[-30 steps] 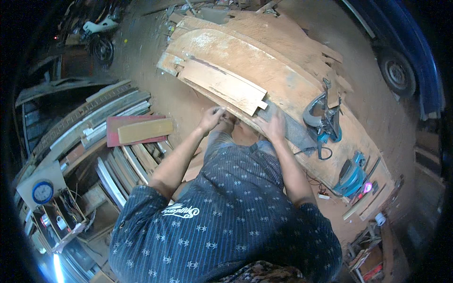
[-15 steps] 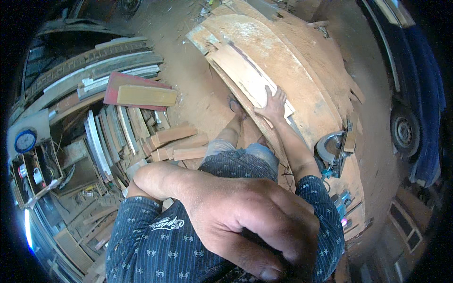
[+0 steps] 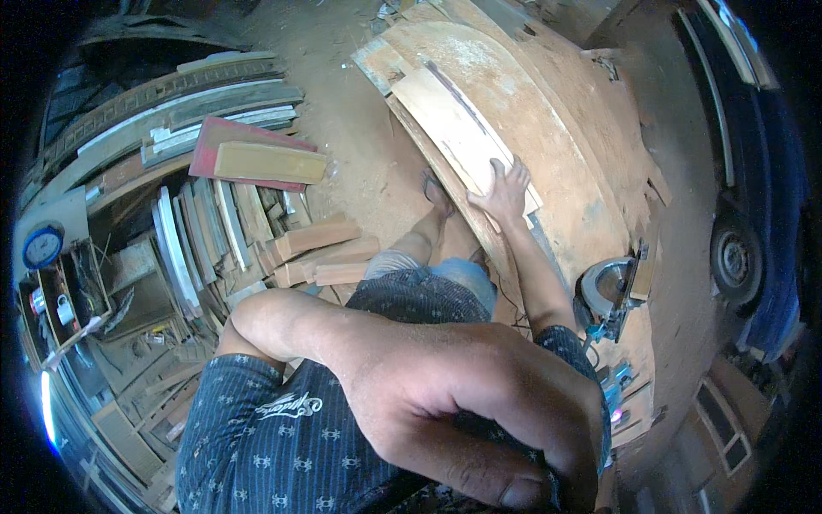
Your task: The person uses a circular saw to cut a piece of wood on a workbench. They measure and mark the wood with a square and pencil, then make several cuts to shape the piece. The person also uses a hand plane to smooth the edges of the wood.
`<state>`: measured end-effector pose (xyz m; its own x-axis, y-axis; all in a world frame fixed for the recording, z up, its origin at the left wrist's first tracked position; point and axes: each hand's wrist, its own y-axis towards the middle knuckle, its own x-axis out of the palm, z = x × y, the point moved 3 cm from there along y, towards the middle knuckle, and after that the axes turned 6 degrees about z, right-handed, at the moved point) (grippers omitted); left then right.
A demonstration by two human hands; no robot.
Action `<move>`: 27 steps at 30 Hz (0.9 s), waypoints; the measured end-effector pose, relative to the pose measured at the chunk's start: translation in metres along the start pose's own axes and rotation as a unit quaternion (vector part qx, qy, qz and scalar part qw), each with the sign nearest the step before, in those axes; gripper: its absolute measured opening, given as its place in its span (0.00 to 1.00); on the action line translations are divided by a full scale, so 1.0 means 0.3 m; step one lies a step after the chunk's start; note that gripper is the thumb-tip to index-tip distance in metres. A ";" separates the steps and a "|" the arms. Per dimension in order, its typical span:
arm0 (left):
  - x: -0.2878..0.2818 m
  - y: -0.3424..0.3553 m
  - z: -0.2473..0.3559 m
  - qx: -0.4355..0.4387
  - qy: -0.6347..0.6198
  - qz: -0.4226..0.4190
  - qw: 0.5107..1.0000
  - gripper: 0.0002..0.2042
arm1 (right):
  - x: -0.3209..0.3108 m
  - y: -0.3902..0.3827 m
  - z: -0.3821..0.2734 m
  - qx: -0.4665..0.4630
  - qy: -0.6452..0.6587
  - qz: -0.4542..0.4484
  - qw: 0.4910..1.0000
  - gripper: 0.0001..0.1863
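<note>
A pale, smooth wooden board [image 3: 441, 116] lies along the near edge of a dusty wooden worktable [image 3: 569, 171]. On the board's close end rests my right hand [image 3: 505, 190], fingers spread and thumb apart. My left hand [image 3: 479, 390] is very near the view, its arm bent across my chest. Its fingers and thumb are curled round toward each other. The fingertips are partly hidden at the lower edge, so whatever they hold cannot be made out.
A circular saw [image 3: 606, 287] stands on the table to the right, with a teal power tool [image 3: 615, 381] closer in. Stacked planks [image 3: 205, 231] and cut blocks [image 3: 318, 238] fill the left side. A blue vehicle [image 3: 762, 214] stands at far right.
The view has shifted slightly. My left hand has moved a little to the right in it, still curled. The right hand stays on the end of the board.
</note>
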<state>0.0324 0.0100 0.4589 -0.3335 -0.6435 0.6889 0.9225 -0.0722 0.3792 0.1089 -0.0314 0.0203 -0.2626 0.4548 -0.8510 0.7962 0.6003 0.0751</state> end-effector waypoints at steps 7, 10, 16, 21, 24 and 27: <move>-0.110 0.032 0.055 -0.108 -0.035 -0.018 0.993 0.11 | -0.098 -0.088 -0.010 0.113 0.015 0.036 0.993 0.62; -0.215 -0.059 0.045 -0.173 0.047 0.111 0.977 0.18 | -0.207 -0.317 0.107 0.189 -0.001 0.119 0.975 0.44; -0.563 -0.305 -0.142 -0.354 0.389 0.279 0.804 0.26 | -0.469 -0.751 0.317 0.260 -0.251 -0.096 0.927 0.15; -0.878 -0.516 -0.384 -0.366 0.721 0.027 0.588 0.39 | -0.462 -0.869 0.528 0.257 -0.250 -0.383 0.851 0.11; -1.000 -0.524 -0.520 -0.328 0.821 -0.118 0.451 0.48 | -0.457 -0.866 0.586 0.177 -0.306 -0.302 0.885 0.15; -1.097 -0.501 -0.612 -0.310 0.860 -0.159 0.372 0.51 | -0.549 -0.835 0.557 0.127 -0.333 -0.064 0.932 0.18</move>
<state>0.0392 0.0926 0.0618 -0.3188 -0.0240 -0.9475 0.9349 -0.1722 -0.3102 0.0438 -0.3666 0.0549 -0.0356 -0.1701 -0.9848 0.9073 0.4076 -0.1032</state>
